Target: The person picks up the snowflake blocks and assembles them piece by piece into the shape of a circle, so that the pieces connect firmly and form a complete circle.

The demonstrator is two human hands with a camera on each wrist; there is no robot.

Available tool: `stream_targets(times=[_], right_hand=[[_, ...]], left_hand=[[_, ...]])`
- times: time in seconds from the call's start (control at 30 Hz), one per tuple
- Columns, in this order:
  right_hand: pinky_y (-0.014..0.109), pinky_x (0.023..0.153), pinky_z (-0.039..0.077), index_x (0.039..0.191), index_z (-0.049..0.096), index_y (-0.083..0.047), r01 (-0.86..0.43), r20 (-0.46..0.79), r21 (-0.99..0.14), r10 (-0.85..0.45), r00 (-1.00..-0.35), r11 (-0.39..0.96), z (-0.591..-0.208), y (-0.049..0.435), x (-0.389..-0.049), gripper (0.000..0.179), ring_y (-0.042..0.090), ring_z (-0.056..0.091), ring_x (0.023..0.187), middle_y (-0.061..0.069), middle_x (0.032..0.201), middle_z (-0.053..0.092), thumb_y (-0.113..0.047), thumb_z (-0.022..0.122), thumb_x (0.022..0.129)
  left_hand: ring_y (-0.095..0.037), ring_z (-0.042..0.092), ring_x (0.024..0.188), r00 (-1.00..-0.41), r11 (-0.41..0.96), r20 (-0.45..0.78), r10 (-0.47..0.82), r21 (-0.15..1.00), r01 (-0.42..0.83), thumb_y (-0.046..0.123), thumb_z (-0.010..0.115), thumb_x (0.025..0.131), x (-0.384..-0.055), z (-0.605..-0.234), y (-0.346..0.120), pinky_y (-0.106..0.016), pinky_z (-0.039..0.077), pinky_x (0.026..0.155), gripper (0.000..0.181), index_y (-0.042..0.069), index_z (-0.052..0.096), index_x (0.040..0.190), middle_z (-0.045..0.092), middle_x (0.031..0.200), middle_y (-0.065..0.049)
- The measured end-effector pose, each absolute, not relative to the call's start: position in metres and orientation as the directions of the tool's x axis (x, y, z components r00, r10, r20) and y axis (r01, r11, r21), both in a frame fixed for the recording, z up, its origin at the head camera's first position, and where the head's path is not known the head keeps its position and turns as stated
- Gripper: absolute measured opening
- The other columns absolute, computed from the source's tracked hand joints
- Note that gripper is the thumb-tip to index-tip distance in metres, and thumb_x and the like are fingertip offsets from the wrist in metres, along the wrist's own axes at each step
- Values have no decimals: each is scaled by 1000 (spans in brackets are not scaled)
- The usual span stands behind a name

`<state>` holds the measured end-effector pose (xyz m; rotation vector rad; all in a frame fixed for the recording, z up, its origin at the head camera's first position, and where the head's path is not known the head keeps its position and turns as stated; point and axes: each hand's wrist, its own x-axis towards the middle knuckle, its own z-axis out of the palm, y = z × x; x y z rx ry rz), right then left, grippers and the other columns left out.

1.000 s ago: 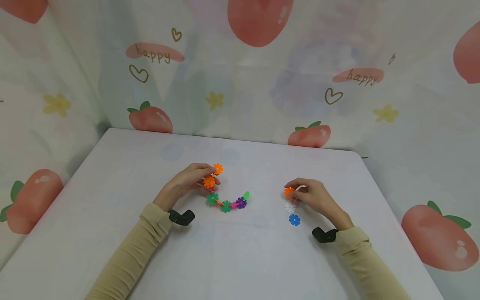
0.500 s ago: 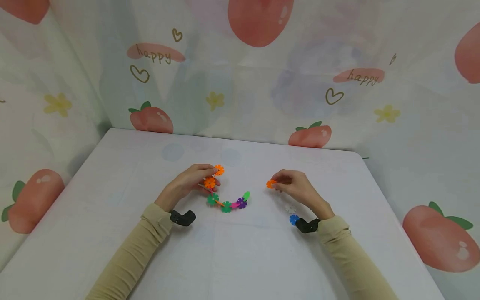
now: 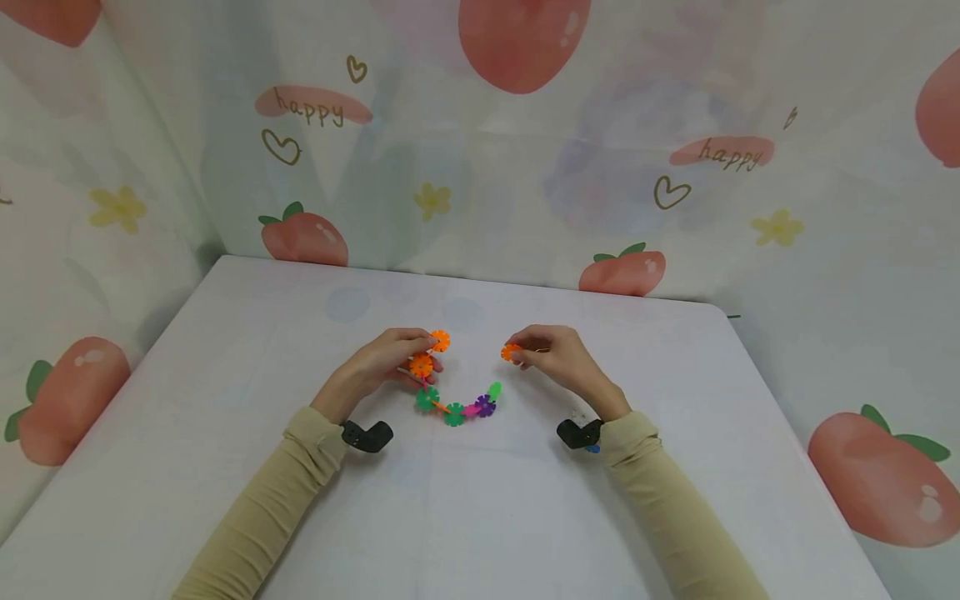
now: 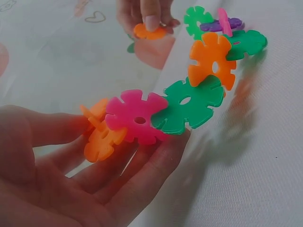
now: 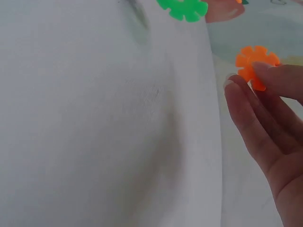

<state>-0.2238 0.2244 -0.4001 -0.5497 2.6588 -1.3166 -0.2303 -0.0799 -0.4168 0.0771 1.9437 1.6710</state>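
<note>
My left hand [image 3: 381, 360] holds one end of a chain of interlocked plastic snowflake discs [image 4: 187, 106]. Thumb and fingers pinch its orange end discs [image 4: 102, 144]. From there the chain runs through pink, green and orange pieces to a purple disc [image 3: 485, 406] and a light green end disc [image 3: 494, 391]. To the right, my right hand [image 3: 561, 357] pinches a single orange snowflake disc [image 5: 248, 61] between thumb and fingers. That disc is apart from the chain, a short way right of the orange end.
Beneath the right wrist a white disc [image 3: 577, 413] and a blue disc [image 3: 593, 448] lie on the white table [image 3: 480, 517], both partly hidden. Black wrist cameras [image 3: 367, 436] sit under each wrist. A patterned cloth [image 3: 495, 167] hangs behind the table.
My right hand has carried the orange disc leftward from beside the white and blue discs toward the chain. The left hand and chain have hardly moved.
</note>
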Motion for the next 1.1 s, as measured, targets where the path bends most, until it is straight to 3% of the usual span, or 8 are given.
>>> stream_targets(times=[0.27, 0.57, 0.83, 1.1], right_hand=[[28, 77, 59, 108, 78, -8, -296, 77, -776, -381, -921, 557, -402, 204, -234, 15, 25, 74, 82, 8, 99, 78, -7, 75, 93], [45, 79, 63, 109, 78, -3, -319, 97, -810, -425, -900, 492, -405, 183, -240, 16, 26, 76, 80, 15, 103, 77, -4, 72, 95], [32, 81, 62, 109, 78, -4, -387, 154, -786, -453, -878, 482, -407, 168, -244, 16, 21, 76, 82, 11, 103, 77, -4, 73, 94], [34, 84, 62, 103, 80, -5, -402, 186, -776, -431, -883, 486, -408, 159, -246, 14, 22, 75, 90, 10, 101, 78, -3, 78, 90]], left_hand=[[-19, 71, 76, -835, 220, -372, 406, 926, -306, 27, 52, 109, -229, -415, -80, -34, 62, 73, 33, 2, 59, 130, 76, 104, -16], [-19, 72, 77, -831, 217, -388, 398, 920, -325, 29, 53, 109, -231, -417, -79, -34, 62, 72, 36, 2, 58, 133, 77, 100, -14], [-19, 71, 76, -830, 243, -386, 403, 919, -309, 28, 52, 109, -230, -415, -78, -33, 61, 71, 34, 4, 60, 131, 77, 104, -15], [-20, 71, 77, -828, 230, -375, 417, 925, -304, 28, 51, 109, -229, -414, -79, -35, 62, 72, 33, 4, 61, 130, 77, 99, -10]])
